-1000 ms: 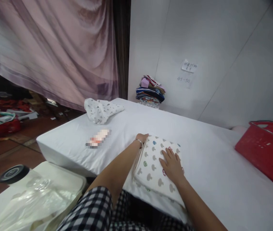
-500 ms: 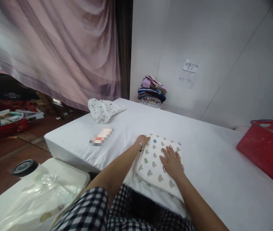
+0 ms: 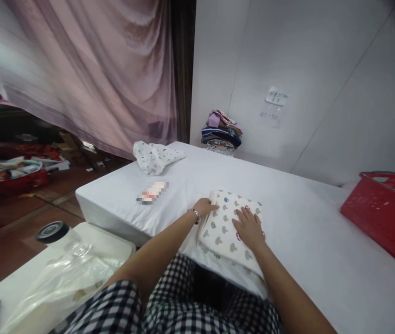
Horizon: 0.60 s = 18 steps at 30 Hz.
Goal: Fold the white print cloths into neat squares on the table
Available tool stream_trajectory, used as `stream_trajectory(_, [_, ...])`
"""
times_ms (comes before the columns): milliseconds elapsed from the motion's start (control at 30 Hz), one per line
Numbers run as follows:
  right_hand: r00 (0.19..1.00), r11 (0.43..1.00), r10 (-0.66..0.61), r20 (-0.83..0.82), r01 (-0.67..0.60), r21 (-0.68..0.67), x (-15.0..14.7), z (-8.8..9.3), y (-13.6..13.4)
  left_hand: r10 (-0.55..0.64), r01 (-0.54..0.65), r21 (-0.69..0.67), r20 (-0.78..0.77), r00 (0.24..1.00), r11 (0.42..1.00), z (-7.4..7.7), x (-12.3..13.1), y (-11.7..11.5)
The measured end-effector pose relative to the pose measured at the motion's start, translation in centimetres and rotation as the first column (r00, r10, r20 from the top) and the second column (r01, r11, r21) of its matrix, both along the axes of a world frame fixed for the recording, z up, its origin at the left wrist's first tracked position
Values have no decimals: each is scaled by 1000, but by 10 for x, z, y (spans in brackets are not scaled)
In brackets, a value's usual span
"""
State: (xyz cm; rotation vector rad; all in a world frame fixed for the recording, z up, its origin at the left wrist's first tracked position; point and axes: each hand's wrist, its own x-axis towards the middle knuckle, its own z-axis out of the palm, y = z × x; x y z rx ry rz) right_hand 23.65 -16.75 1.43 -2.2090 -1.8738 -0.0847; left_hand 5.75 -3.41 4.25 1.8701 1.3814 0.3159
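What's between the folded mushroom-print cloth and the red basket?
Between the folded cloth and the red basket, the head view shows only white sheet.

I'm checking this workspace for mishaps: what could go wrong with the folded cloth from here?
The folded cloth lies close to the near edge of the table, so it might slide off. The bracelet by the left hand is near the cloth's side and could snag it. The right hand lies on top; a sideways push might skew the cloth.
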Motion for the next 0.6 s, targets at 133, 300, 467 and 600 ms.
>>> stream_trajectory(133, [1000,1000,-8,1,8,-16,1,-1,1,29,-30,19,20,999,999,-6,-12,-23])
stream_trajectory(300, [1000,1000,-11,16,11,-3,2,-1,0,85,-85,84,13,996,993,-12,-11,-38])
stream_trajectory(467, [1000,1000,-18,7,18,-18,1,0,-1,76,-76,60,6,997,995,-8,-13,-39])
stream_trajectory(600, [999,999,-32,20,33,-24,0,-1,0,64,-63,49,-16,998,997,2,-9,-28])
